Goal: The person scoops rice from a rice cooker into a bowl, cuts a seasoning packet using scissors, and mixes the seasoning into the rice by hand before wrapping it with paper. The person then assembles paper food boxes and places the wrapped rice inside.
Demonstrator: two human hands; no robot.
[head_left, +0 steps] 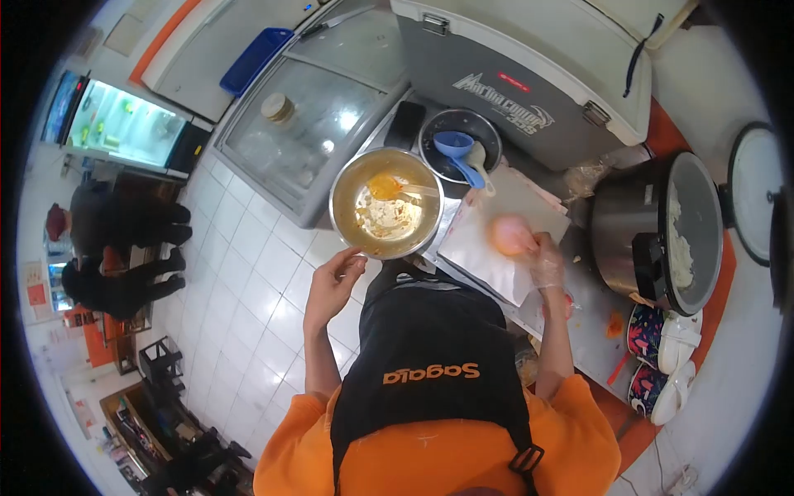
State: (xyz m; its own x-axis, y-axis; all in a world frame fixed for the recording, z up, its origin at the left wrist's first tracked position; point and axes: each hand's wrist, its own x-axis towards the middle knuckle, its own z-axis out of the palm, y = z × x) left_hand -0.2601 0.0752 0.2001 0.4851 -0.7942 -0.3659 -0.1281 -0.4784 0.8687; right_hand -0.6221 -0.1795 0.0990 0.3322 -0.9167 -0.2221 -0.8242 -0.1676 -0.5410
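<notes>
My left hand is at the near rim of a metal mixing bowl, fingers loosely bent and apart, fingertips at or just beside the rim. Orange-yellow residue and a pale-handled spoon or spatula are inside the bowl. My right hand, in a clear plastic glove, is closed on a rounded pink-orange thing, blurred by motion, so its kind is unclear. It is over a stack of white paper sheets on the metal counter.
Behind the bowl, a dark pan holds a blue ladle. A large rice cooker stands right, near patterned mitts or shoes. A grey cooler backs the counter; a glass-topped freezer is left. Two people in dark clothes are farther left.
</notes>
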